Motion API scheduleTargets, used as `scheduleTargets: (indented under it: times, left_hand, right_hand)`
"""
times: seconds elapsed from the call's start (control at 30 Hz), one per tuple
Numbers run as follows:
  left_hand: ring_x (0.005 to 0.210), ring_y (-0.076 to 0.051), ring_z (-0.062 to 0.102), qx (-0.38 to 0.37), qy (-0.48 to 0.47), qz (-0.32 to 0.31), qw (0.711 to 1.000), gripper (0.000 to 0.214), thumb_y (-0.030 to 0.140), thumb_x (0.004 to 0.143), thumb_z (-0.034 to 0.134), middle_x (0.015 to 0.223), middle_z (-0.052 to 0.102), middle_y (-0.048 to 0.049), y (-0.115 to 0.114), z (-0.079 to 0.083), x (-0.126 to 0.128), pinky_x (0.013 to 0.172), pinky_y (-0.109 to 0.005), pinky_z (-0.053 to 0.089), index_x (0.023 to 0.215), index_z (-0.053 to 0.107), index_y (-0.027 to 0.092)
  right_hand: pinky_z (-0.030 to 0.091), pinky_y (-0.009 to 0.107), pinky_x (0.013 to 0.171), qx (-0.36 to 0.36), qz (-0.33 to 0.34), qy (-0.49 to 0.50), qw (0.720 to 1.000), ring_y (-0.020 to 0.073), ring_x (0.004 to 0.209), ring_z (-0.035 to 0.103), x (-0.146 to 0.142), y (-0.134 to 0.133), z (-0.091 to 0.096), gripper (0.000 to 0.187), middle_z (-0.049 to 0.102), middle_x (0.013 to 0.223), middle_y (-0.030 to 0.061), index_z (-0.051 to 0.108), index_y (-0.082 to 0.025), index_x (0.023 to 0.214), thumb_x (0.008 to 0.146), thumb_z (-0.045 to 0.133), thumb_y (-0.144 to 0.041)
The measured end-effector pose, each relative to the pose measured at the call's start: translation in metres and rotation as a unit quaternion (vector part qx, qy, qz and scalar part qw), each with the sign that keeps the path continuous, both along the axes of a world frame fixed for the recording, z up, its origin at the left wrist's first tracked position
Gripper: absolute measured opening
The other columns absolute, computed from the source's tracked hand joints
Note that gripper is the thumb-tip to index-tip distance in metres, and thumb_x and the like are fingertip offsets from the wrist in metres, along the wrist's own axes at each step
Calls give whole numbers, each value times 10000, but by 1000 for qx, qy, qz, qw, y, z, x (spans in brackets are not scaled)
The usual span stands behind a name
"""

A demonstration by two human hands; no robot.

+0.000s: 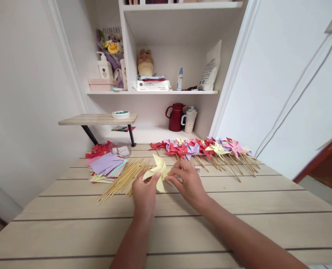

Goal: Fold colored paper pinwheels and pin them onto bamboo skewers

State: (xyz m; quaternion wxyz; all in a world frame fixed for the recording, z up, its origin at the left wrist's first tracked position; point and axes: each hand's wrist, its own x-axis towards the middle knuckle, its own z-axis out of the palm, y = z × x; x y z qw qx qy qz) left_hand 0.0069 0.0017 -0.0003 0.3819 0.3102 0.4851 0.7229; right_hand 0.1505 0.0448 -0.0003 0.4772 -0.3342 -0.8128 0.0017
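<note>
A pale yellow paper pinwheel (160, 170) is held up between my hands over the table, its blades folded inward. My left hand (145, 188) is closed on its lower left side, the thumb resting near the centre. From the right, my right hand (188, 181) pinches a blade with thumb and fingertips. I cannot make out any stick on this pinwheel. Just left of my hands lies a pile of thin wooden sticks (121, 179). Behind the right hand, finished pinwheels on sticks (194, 148) in red, pink, purple and yellow lie in a heap.
Coloured paper squares (105, 164) are stacked at the left, with red folded paper (100, 149) and a clear plastic box (123, 151) behind. A small raised shelf (95, 119) stands at the back left. A red jug (176, 117) and a cup (190, 120) stand in the cabinet.
</note>
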Motion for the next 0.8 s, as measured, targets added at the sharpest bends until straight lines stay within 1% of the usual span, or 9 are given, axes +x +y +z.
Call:
scheduleTargets:
  times: [0.17,0.33,0.47,0.6,0.8]
  left_hand:
    - [769,-211,707,-5,46,-15,999,258,225,632,813,838,773,-82,3,-4,-1,721,-288,531,870,754,144]
    - [781,-226,705,-12,73,-21,997,258,242,648,801,835,767,-83,4,-7,-1,717,-300,527,878,737,143]
    - [800,-230,710,-9,89,-25,996,246,237,660,790,847,767,-85,3,-6,-1,734,-303,532,881,735,145]
    - [773,-219,706,-13,99,-24,995,238,239,656,792,828,769,-80,3,-6,0,712,-288,529,872,744,151]
    - [769,-223,715,-29,109,-40,993,247,233,657,787,836,777,-88,3,-3,1,690,-286,533,881,750,135]
  right_hand:
    - [369,328,690,8,-12,-35,999,187,751,542,2,1,2,148,592,811,42,727,-207,736,872,711,-264]
    - [365,323,684,0,-21,-54,998,182,741,542,5,6,2,121,603,829,43,728,-201,747,859,722,-246]
    - [354,323,684,4,-19,-71,997,182,752,541,6,5,4,125,598,828,41,728,-197,743,859,726,-246]
    - [340,324,686,9,-22,-98,995,183,762,533,5,4,6,175,584,803,38,727,-191,714,865,727,-279]
    - [311,325,703,14,-36,-117,992,178,763,524,5,2,11,221,586,778,33,730,-198,703,894,694,-302]
